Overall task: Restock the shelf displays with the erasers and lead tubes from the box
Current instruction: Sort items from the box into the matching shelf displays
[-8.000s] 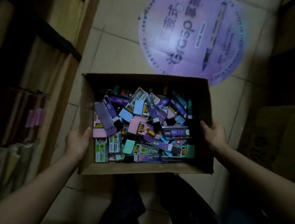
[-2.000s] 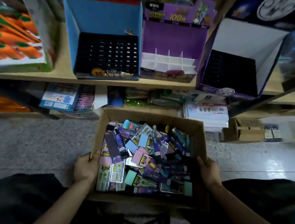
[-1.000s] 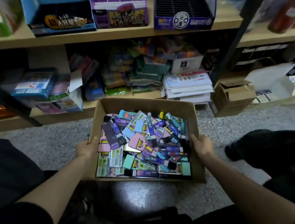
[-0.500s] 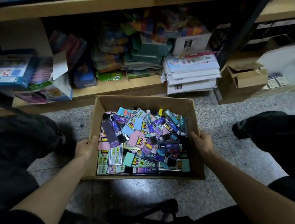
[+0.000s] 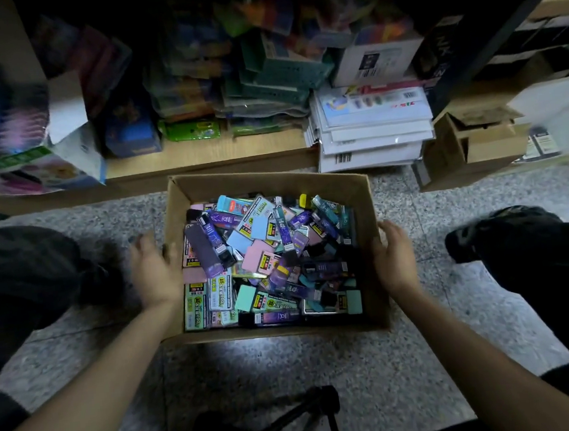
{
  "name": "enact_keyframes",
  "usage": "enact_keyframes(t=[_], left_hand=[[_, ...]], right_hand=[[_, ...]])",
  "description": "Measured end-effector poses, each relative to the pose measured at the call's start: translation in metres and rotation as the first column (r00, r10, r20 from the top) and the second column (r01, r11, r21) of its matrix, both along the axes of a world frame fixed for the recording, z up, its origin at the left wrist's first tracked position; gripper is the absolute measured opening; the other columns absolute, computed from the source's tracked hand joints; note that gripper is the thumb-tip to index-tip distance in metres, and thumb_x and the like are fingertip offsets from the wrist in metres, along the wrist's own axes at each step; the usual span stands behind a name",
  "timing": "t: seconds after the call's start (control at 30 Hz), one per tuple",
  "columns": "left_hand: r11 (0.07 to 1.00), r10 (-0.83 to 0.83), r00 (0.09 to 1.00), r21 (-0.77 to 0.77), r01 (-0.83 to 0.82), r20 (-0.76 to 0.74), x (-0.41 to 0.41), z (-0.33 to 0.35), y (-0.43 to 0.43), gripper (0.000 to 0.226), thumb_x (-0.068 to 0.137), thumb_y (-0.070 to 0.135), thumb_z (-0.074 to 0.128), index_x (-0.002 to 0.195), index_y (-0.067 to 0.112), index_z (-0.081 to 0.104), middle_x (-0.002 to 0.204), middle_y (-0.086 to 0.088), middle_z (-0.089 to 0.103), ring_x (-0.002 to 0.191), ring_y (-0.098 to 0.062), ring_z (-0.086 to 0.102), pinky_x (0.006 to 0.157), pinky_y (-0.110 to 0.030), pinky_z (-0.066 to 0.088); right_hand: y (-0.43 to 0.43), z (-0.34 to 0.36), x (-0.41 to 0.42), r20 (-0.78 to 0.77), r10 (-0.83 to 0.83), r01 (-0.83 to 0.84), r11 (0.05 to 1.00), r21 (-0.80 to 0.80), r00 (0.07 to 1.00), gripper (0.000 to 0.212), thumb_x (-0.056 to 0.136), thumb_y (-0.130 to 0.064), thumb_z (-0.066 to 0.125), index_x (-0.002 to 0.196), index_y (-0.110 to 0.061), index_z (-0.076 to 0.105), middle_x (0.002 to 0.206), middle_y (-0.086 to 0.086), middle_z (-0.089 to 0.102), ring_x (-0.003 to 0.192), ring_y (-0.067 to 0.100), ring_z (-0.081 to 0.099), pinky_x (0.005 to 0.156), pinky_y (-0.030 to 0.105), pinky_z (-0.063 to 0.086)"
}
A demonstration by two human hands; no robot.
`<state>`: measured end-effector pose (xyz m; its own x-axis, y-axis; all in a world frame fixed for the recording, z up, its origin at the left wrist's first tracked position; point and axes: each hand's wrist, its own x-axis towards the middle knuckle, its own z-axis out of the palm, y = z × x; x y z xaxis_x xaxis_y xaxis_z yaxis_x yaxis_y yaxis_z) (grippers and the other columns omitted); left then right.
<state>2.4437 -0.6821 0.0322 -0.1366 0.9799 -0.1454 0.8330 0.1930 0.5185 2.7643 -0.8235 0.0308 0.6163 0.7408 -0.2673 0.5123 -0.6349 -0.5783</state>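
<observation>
An open cardboard box [image 5: 266, 179] stands on the speckled floor in front of the lowest shelf. It is filled with several loose erasers, such as a pink one [image 5: 255, 257], and several lead tubes, such as a purple one [image 5: 207, 250], all piled in a jumble. My left hand [image 5: 154, 271] is at the box's left wall with its fingers spread and slightly blurred. My right hand [image 5: 395, 257] lies against the right wall, fingers relaxed and straight. Neither hand holds anything. The shelf displays are out of view.
The lowest wooden shelf [image 5: 202, 153] behind the box holds stacked packets and a white stack of packs [image 5: 372, 132]. A small open carton [image 5: 469, 146] sits at the right. My dark-clothed knees [image 5: 23, 272] flank the box. Black stool legs [image 5: 277, 422] cross the floor below.
The box has come down from my grip onto the floor by the lowest shelf. Both hands have let go of its side walls and opened. The view has dropped lower.
</observation>
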Motion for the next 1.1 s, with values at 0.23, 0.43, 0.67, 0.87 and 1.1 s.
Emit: enact_keyframes(t=[0.23, 0.43, 0.67, 0.87, 1.1], left_hand=[[0.91, -0.394, 0.919, -0.134, 0.394, 0.022, 0.037, 0.0, 0.013, 0.033, 0.092, 0.022, 0.057, 0.122, 0.009, 0.054, 0.129, -0.011, 0.048, 0.114, -0.03, 0.052, 0.098, -0.042, 0.043], [0.727, -0.554, 0.829, -0.53, 0.436, -0.079, 0.015, -0.046, -0.016, 0.078, 0.094, 0.05, 0.041, 0.15, 0.021, -0.006, 0.156, -0.011, -0.02, 0.145, -0.03, -0.01, 0.118, -0.043, 0.011], [0.919, -0.339, 0.941, -0.217, 0.33, -0.008, 0.027, -0.044, -0.029, 0.046, 0.092, 0.039, 0.053, 0.126, 0.008, 0.052, 0.146, -0.016, 0.03, 0.133, -0.035, 0.03, 0.107, -0.039, 0.029], [0.95, 0.098, 0.992, -0.304, -0.069, 0.083, 0.059, -0.04, -0.013, 0.075, 0.067, 0.028, 0.083, 0.12, -0.002, 0.041, 0.123, -0.024, 0.04, 0.114, -0.039, 0.043, 0.092, -0.042, 0.04], [0.919, -0.03, 1.0, -0.392, 0.028, 0.002, 0.059, -0.045, -0.014, 0.047, 0.073, 0.036, 0.078, 0.097, -0.002, 0.062, 0.098, -0.021, 0.065, 0.097, -0.038, 0.058, 0.076, -0.045, 0.051]], right_hand=[[0.016, -0.007, -0.034, 0.053, 0.549, -0.526, 0.821, -0.223, 0.834, 0.038, 0.089, -0.013, 0.055, 0.126, -0.008, 0.053, 0.127, 0.013, 0.052, 0.115, 0.032, 0.048, 0.098, 0.042, 0.04], [0.014, -0.042, -0.047, -0.041, 0.557, -0.499, 0.707, -0.501, 0.83, 0.073, 0.085, -0.016, 0.057, 0.147, -0.02, 0.019, 0.146, 0.009, 0.03, 0.131, 0.032, 0.032, 0.111, 0.041, 0.028], [0.025, -0.047, -0.052, -0.002, 0.484, -0.431, 0.779, -0.456, 0.875, 0.062, 0.085, -0.033, 0.064, 0.134, -0.014, 0.031, 0.132, 0.013, 0.045, 0.121, 0.034, 0.044, 0.099, 0.043, 0.038], [0.021, -0.048, -0.07, -0.2, 0.15, -0.224, 0.874, -0.43, 0.968, 0.058, 0.082, -0.035, 0.07, 0.12, -0.008, 0.035, 0.116, 0.019, 0.062, 0.104, 0.038, 0.06, 0.079, 0.042, 0.048], [0.016, -0.051, -0.077, -0.407, -0.1, -0.007, 0.967, -0.254, 0.908, 0.054, 0.077, -0.014, 0.075, 0.124, -0.008, 0.049, 0.112, 0.008, 0.064, 0.098, 0.023, 0.061, 0.07, 0.015, 0.046]])
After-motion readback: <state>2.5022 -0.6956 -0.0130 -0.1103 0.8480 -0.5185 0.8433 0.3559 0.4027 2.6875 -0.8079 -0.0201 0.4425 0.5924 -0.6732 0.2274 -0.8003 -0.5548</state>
